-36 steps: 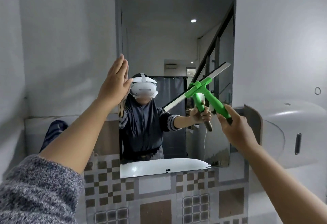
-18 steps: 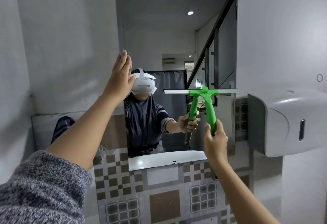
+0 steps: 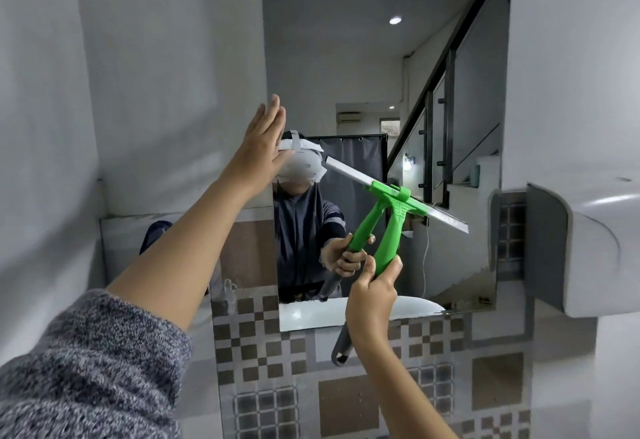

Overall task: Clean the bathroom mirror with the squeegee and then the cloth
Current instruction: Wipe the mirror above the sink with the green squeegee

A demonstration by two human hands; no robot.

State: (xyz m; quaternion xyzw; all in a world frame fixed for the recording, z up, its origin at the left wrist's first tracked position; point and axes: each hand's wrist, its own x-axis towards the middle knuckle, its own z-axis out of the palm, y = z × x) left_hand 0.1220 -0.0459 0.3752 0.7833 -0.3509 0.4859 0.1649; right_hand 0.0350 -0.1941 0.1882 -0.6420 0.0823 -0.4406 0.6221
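Observation:
A tall rectangular mirror [image 3: 363, 57] hangs on the grey wall. My right hand [image 3: 372, 291] grips the green handle of a squeegee [image 3: 389, 241], whose grey end sticks out below my fist. Its metal blade [image 3: 353, 173] lies against the glass at mid-height, tilted down to the right. My left hand [image 3: 261, 142] is raised flat with fingers together at the mirror's left edge, holding nothing. No cloth is in view.
A white wall dispenser [image 3: 585, 248] juts out just right of the mirror. Brown and grey patterned tiles [image 3: 363, 369] cover the wall below. A white basin shows only as a reflection at the mirror's bottom.
The squeegee blade has turned from tilted up-right, through level, to tilted down-right, and sits lower on the glass. My left hand stays flat at the mirror's left edge.

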